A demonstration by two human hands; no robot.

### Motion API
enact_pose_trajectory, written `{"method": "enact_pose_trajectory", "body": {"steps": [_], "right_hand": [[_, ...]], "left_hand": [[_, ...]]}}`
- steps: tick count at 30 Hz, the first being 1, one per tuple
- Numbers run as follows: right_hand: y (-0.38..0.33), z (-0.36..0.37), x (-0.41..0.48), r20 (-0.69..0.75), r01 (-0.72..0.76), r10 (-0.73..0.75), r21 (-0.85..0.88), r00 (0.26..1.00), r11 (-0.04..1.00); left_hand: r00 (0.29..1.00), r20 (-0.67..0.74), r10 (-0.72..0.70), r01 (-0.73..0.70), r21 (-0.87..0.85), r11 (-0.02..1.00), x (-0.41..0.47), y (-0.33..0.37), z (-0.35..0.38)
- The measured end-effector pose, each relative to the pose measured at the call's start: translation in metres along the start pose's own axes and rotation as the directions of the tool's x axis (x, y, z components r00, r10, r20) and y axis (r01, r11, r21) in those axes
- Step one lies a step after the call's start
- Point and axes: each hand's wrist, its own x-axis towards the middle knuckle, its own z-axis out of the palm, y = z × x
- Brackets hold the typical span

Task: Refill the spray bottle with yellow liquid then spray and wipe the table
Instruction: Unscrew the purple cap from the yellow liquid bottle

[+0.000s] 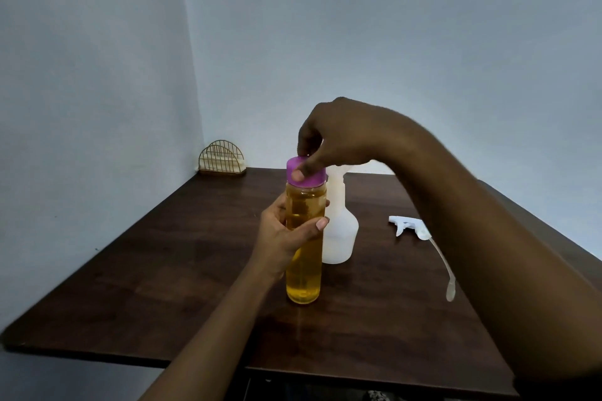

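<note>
A tall clear bottle of yellow liquid (pixel 304 273) stands upright on the dark wooden table (pixel 169 254). My left hand (pixel 283 234) grips its body around the middle. From above, my right hand (pixel 338 137) pinches the bottle's purple cap (pixel 304 175) with thumb and fingers. Right behind it stands the white translucent spray bottle (pixel 340 231), without its head. The white trigger spray head (pixel 408 227) lies on the table to the right, its dip tube (pixel 444 267) trailing toward me.
A gold wire napkin holder (pixel 222 159) sits in the far left corner of the table, against the pale walls. The table's front edge runs near the bottom of the view.
</note>
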Motion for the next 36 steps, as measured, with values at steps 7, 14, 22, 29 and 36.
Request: {"method": "enact_pose_trajectory", "body": {"steps": [7, 14, 22, 29, 36], "right_hand": [[0.035, -0.006, -0.004, 0.348, 0.046, -0.279, 0.55, 0.895, 0.834], [0.001, 0.01, -0.001, -0.134, -0.027, 0.021, -0.038, 0.991, 0.999], [0.025, -0.015, -0.001, 0.333, 0.123, -0.277, 0.417, 0.901, 0.9], [0.015, -0.007, -0.005, -0.021, -0.062, 0.068, 0.194, 0.998, 0.979], [0.003, -0.009, 0.005, 0.186, 0.078, -0.078, 0.01, 0.979, 0.997]], "left_hand": [[1.0, 0.011, -0.011, 0.011, 0.013, 1.0, 0.0, 0.001, 0.0], [1.0, 0.012, -0.016, 0.016, 0.007, 1.0, -0.001, 0.002, 0.0], [1.0, 0.009, -0.015, 0.015, -0.001, 1.0, 0.0, 0.002, 0.001], [0.999, 0.033, 0.01, -0.009, -0.022, 1.0, 0.001, 0.001, 0.0], [1.0, 0.012, -0.001, 0.001, -0.019, 1.0, 0.0, 0.002, 0.001]]}}
